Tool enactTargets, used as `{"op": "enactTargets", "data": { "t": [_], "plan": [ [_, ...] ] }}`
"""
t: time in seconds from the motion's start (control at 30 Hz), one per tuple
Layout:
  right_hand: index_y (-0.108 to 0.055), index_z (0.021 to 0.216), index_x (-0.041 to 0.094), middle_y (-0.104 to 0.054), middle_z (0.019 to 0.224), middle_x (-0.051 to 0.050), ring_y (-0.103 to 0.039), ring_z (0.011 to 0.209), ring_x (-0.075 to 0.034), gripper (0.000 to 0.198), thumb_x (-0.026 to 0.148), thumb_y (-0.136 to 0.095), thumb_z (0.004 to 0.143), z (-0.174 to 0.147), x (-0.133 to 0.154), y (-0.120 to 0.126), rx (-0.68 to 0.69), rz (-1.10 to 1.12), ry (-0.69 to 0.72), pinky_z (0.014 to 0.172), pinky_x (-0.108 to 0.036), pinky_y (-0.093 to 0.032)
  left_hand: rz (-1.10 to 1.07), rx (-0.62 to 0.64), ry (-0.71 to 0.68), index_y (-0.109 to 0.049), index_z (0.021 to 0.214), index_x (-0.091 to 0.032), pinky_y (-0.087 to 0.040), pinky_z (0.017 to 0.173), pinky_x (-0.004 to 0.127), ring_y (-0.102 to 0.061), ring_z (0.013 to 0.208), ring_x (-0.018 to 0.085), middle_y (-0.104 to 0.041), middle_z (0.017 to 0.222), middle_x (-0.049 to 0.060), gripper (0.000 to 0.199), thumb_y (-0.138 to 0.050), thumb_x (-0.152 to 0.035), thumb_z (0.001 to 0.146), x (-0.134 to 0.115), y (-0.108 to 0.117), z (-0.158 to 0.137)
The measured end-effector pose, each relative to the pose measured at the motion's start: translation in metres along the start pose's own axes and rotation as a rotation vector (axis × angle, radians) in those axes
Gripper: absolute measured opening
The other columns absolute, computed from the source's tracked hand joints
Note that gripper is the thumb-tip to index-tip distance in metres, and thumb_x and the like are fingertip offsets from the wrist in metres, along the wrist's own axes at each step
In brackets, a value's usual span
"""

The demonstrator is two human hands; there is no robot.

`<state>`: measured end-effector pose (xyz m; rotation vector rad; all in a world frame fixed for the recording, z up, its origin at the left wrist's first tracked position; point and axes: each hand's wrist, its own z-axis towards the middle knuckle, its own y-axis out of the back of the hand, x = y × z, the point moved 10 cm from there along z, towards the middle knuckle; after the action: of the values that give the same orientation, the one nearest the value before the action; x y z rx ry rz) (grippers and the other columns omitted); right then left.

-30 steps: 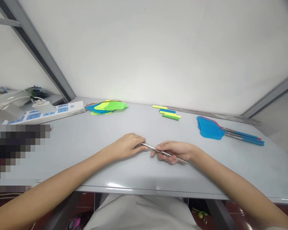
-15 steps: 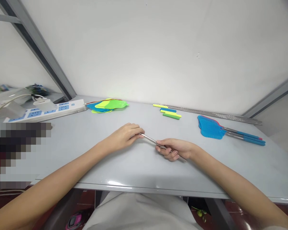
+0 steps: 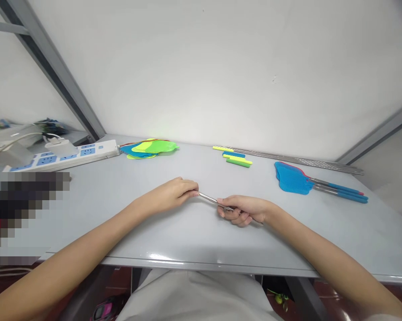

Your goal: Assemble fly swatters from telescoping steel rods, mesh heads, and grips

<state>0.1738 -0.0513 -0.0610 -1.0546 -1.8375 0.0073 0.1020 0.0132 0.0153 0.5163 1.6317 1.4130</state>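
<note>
A thin silvery metal rod [image 3: 208, 197] slants between my two hands above the middle of the table. My left hand [image 3: 181, 192] pinches its far left end, and the fingers cover that tip. Around the lower part wraps my right hand [image 3: 239, 210], with the rod's other end showing past the palm. Beyond the hands lie short coloured handle tubes [image 3: 237, 163] in yellow, blue and green. Right of them rest blue fly swatters [image 3: 293, 178] with metal rods and blue grips, one edged by a red swatter beneath.
Long metal rods [image 3: 297, 159] lie along the wall at the back right. Loose swatter heads [image 3: 156, 146] in green, yellow and blue are piled back left, beside a white power strip [image 3: 104, 149]. The table's front edge [image 3: 201, 267] runs near my body.
My left hand has come down slightly, and the rod lies at a flatter slant. The right hand keeps its grip almost in place.
</note>
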Motion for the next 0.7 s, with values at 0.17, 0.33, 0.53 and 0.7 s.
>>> {"op": "enactTargets", "data": {
  "t": [0.17,0.33,0.53,0.7],
  "plan": [
    [-0.045,0.076,0.014,-0.015,0.049,0.008,-0.009,0.036,-0.002,0.03,0.043,-0.038,0.079,0.0001,0.0004,0.0001,-0.013,-0.002,0.004,0.027,-0.012,-0.009,-0.011,0.013,0.028,-0.051,0.075,-0.019,-0.032,0.058,0.023,-0.047,0.064,0.013,-0.052,0.066,0.0,0.038,-0.022,-0.041,0.084,0.0044,-0.0021,-0.0009],
    [-0.045,0.075,0.014,-0.016,0.05,0.008,-0.01,0.036,-0.002,0.03,0.043,-0.039,0.078,-0.0002,0.0015,0.0,-0.021,-0.004,0.009,0.027,-0.012,-0.009,-0.023,0.025,0.043,-0.052,0.078,-0.02,-0.033,0.06,0.023,-0.048,0.067,0.013,-0.053,0.069,0.001,0.038,-0.021,-0.041,0.084,0.0056,-0.0017,-0.0017],
    [-0.045,0.075,0.014,-0.016,0.049,0.008,-0.011,0.036,-0.002,0.029,0.043,-0.04,0.078,-0.0002,0.003,0.0011,-0.035,0.009,0.02,0.027,-0.012,-0.01,-0.047,0.009,0.024,-0.051,0.086,-0.022,-0.034,0.063,0.023,-0.048,0.072,0.013,-0.054,0.076,0.0,0.032,-0.024,-0.038,0.084,0.0052,0.0032,-0.0015],
    [-0.045,0.074,0.014,-0.016,0.049,0.008,-0.011,0.035,-0.002,0.029,0.043,-0.039,0.078,-0.0005,0.0028,0.0007,-0.035,0.002,0.019,0.027,-0.012,-0.01,-0.04,0.004,0.024,-0.052,0.083,-0.02,-0.033,0.061,0.023,-0.049,0.068,0.013,-0.054,0.071,0.001,0.033,-0.024,-0.038,0.084,0.0066,0.004,-0.0019]
  ]
}}
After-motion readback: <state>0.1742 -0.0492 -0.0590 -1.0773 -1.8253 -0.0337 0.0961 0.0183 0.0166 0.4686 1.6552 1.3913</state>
